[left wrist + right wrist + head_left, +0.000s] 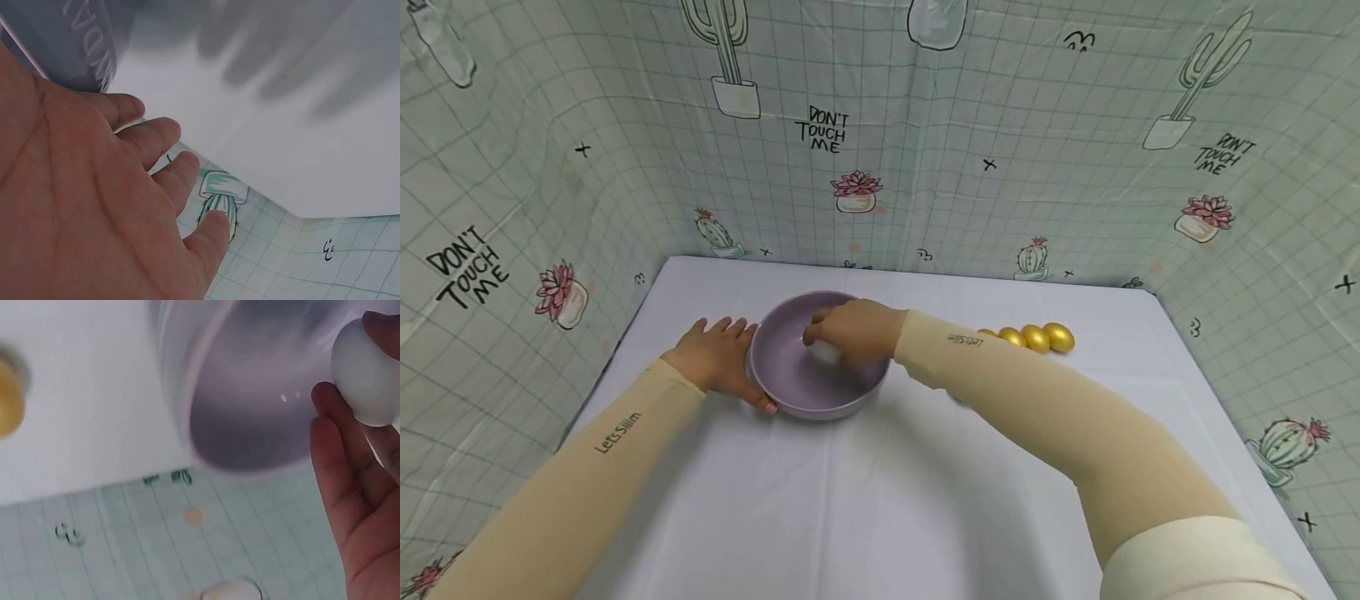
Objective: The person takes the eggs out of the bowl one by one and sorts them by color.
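Note:
A purple bowl (pixel 797 392) stands on the white table. My right hand (pixel 856 329) reaches down into it and pinches a white egg (pixel 365 372) between thumb and fingers. In the head view the hand covers much of the egg (pixel 826 352). At the bowl's left side my left hand (pixel 718 358) lies with its fingers spread, the thumb by the front of the bowl. The left wrist view shows the palm (pixel 94 187) beside the bowl's outer wall (pixel 94 44), which bears raised letters.
Several golden eggs (pixel 1036 338) lie in a row on the table (pixel 880 500), right of the bowl, partly behind my right forearm. One golden egg (pixel 9 400) shows in the right wrist view. A patterned cloth (pixel 925 192) stands around the table's back and sides.

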`<act>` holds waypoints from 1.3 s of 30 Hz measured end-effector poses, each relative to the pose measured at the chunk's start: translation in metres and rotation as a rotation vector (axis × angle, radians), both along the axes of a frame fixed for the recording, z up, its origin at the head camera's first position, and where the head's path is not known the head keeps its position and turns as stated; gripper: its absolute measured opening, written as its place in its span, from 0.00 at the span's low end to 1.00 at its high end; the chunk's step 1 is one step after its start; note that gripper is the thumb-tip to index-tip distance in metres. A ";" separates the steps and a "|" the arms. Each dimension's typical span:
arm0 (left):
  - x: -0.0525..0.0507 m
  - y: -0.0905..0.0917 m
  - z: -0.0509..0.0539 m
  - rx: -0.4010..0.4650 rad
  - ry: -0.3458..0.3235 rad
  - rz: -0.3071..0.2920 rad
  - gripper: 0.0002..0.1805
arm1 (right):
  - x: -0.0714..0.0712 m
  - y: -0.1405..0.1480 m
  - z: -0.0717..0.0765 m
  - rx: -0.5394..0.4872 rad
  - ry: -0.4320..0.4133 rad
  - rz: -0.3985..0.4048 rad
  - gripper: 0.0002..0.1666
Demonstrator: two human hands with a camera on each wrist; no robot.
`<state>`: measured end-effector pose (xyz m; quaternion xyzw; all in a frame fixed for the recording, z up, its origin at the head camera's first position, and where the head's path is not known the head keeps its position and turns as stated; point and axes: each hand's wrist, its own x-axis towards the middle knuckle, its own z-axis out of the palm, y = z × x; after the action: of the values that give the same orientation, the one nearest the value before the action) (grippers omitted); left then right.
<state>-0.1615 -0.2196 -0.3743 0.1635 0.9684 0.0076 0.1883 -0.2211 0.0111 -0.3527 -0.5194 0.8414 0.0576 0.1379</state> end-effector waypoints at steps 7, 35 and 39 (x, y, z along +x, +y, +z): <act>0.000 0.000 0.000 0.006 0.009 -0.002 0.75 | 0.011 0.037 0.039 -0.045 0.019 0.003 0.33; 0.000 0.001 0.000 -0.002 0.000 -0.011 0.77 | 0.035 0.264 0.009 -0.118 0.124 -0.306 0.29; 0.000 0.002 0.001 -0.005 0.009 -0.009 0.77 | 0.035 0.273 0.002 -0.106 0.114 -0.307 0.30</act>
<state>-0.1611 -0.2175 -0.3735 0.1673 0.9685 0.0036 0.1843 -0.1858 0.2837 -0.3510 -0.3872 0.9191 0.0210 0.0695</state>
